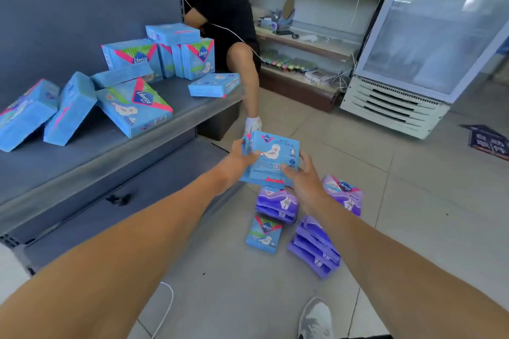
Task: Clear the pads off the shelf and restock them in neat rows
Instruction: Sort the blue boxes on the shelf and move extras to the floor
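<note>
Both my hands hold a small stack of blue pad packs (271, 158) above the floor, in front of the shelf's corner. My left hand (238, 155) grips its left edge and my right hand (304, 181) its lower right corner. On the grey shelf (82, 151) several blue pad packs (132, 109) lie tumbled and leaning, with a few more standing at the back (198, 58). Purple pad packs (276, 205) are piled on the floor below my hands, with more (314, 248) to the right. One blue pack (264, 234) lies flat on the floor.
A person in black (223, 16) crouches beyond the shelf's end, one white shoe near my hands. A glass-door fridge (429, 36) stands at the right, low wooden shelves (303, 44) behind. My grey shoe (315, 319) is on the tiled floor. A white cable (165, 308) runs along it.
</note>
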Action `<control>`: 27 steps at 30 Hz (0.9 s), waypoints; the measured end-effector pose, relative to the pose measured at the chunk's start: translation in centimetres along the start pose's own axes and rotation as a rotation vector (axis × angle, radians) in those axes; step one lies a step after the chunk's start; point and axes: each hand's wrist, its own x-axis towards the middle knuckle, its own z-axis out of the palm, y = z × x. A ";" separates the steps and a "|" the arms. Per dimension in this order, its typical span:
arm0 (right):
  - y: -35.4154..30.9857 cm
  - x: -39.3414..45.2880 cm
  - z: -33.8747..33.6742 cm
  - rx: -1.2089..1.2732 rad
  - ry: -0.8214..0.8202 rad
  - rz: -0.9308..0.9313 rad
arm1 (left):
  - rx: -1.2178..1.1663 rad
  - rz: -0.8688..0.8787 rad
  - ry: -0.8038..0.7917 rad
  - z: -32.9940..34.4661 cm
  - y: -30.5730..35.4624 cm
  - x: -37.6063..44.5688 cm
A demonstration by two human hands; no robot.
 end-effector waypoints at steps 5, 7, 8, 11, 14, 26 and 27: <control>5.6 3.3 -0.1 -0.145 0.161 -0.003 | 0.377 -0.006 -0.059 1.3 -6.1 5.7; 7.6 3.7 0.0 -0.194 0.171 -0.008 | 0.503 -0.006 -0.070 2.1 -6.8 5.8; 8.9 4.3 0.0 -0.194 0.174 0.022 | 0.577 -0.015 -0.076 2.4 -8.0 6.4; 12.7 5.9 -0.1 -0.225 0.198 0.084 | 0.772 -0.012 -0.049 3.3 -12.2 8.2; 15.9 7.1 -0.6 -0.449 0.208 0.109 | 0.768 0.010 -0.120 3.5 -17.1 9.8; 29.1 10.4 -2.8 -0.823 0.032 0.133 | 0.638 -0.062 -0.326 3.5 -30.3 13.9; 29.7 10.5 -3.0 -0.823 0.019 0.132 | 0.702 -0.076 -0.326 3.5 -30.8 14.0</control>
